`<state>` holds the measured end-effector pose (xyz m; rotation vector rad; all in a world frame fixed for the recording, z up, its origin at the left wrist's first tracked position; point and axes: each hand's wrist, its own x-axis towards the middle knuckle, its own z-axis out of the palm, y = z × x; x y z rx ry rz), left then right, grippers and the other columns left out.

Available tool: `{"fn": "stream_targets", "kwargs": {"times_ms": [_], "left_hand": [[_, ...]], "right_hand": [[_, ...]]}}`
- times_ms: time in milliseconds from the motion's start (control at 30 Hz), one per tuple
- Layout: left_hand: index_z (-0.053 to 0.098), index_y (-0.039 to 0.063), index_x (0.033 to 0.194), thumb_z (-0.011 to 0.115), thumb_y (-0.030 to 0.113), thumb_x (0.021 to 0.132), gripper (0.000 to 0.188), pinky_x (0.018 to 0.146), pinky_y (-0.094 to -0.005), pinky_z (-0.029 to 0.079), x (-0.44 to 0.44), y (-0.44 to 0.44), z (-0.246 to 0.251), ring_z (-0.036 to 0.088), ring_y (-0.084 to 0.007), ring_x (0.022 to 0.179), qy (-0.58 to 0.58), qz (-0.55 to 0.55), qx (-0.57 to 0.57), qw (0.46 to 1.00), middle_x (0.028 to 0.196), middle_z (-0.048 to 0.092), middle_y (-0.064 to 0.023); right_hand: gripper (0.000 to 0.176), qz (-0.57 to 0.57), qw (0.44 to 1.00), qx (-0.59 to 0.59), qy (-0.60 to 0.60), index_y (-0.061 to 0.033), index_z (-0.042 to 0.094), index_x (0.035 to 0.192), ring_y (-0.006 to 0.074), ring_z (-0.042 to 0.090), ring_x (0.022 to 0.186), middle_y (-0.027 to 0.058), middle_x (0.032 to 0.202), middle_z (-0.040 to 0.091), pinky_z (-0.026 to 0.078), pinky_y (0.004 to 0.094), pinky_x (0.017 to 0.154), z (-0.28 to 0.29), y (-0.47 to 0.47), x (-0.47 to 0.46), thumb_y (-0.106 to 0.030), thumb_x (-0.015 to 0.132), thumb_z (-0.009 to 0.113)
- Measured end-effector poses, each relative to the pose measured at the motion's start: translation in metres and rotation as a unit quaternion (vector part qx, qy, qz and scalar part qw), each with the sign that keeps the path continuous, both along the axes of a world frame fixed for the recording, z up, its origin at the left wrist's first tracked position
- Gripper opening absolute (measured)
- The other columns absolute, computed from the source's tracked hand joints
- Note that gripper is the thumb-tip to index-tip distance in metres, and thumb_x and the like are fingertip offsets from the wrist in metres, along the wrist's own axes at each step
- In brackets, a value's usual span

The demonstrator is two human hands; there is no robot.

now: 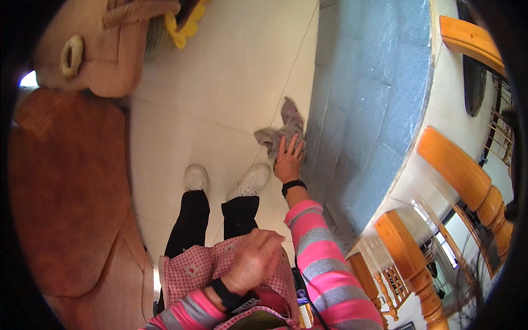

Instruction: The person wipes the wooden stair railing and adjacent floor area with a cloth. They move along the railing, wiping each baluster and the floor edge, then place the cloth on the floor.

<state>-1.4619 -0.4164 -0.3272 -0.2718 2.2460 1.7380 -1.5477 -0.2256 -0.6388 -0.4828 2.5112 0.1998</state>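
Note:
A crumpled grey-brown cloth (270, 138) with reddish marks lies on the pale tiled floor, against the edge of a blue-grey tiled strip. My right hand (288, 159) rests on the cloth with its fingers spread and pressed down. Close to my body, over a red-checked apron (189, 268), my left hand (258, 255) is raised, its fingers curled and somewhat blurred; nothing shows in it. Both wrists wear black bands. My white shoes (253, 181) stand on the tiles, left of the cloth.
A brown upholstered seat (70, 185) fills the left side, with a tan plush piece (119, 74) above it. The blue-grey tiled strip (363, 90) runs along the right. Beyond it stand orange wooden posts (453, 165) with turned parts, beside clear panels.

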Motion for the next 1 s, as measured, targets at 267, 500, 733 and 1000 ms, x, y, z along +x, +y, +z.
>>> {"fn": "stream_targets", "kwargs": {"times_ms": [267, 500, 733, 1000], "left_hand": [[0.062, 0.004, 0.100, 0.063, 0.008, 0.080, 0.021, 0.077, -0.0425, 0.051, 0.100, 0.035, -0.028, 0.061, -0.0318, 0.089, -0.069, -0.125, -0.040, 0.989, 0.092, 0.061, -0.0128], [0.060, 0.002, 0.100, 0.062, 0.005, 0.077, 0.023, 0.075, -0.0407, 0.050, 0.146, 0.062, -0.017, 0.060, -0.0304, 0.087, -0.060, -0.086, -0.044, 0.994, 0.090, 0.060, -0.0129], [0.060, 0.002, 0.105, 0.061, 0.006, 0.080, 0.025, 0.081, -0.0384, 0.051, 0.213, 0.097, -0.018, 0.061, -0.0298, 0.091, 0.001, -0.108, -0.054, 0.993, 0.094, 0.060, -0.0118], [0.061, 0.001, 0.112, 0.061, 0.010, 0.081, 0.032, 0.078, -0.0369, 0.052, 0.306, 0.159, 0.025, 0.063, -0.0277, 0.090, 0.057, -0.175, -0.039, 0.982, 0.100, 0.063, -0.0121]], "right_hand": [[0.110, -0.103, 0.977, -0.015, -0.187, -0.0049, 0.016, 0.158, 0.0626, 0.022, 0.141, 0.0363, 0.161, 0.009, 0.034, 0.0600, 0.114, 0.025, -0.027, -0.036, -0.031, 0.077, 0.085], [0.110, -0.041, 0.995, -0.030, -0.088, -0.0103, 0.014, 0.161, 0.0568, 0.013, 0.147, 0.0291, 0.165, 0.004, 0.028, 0.0583, 0.118, 0.016, -0.008, 0.009, -0.028, 0.078, 0.083], [0.107, -0.015, 0.997, -0.031, -0.075, -0.0100, 0.014, 0.161, 0.0542, 0.014, 0.148, 0.0267, 0.165, 0.005, 0.029, 0.0593, 0.117, 0.016, 0.042, 0.116, -0.014, 0.077, 0.080], [0.120, -0.051, 0.989, -0.036, -0.132, -0.0064, 0.014, 0.160, 0.0558, 0.013, 0.148, 0.0295, 0.165, 0.001, 0.028, 0.0584, 0.119, 0.003, 0.161, 0.302, -0.020, 0.067, 0.090]]}}
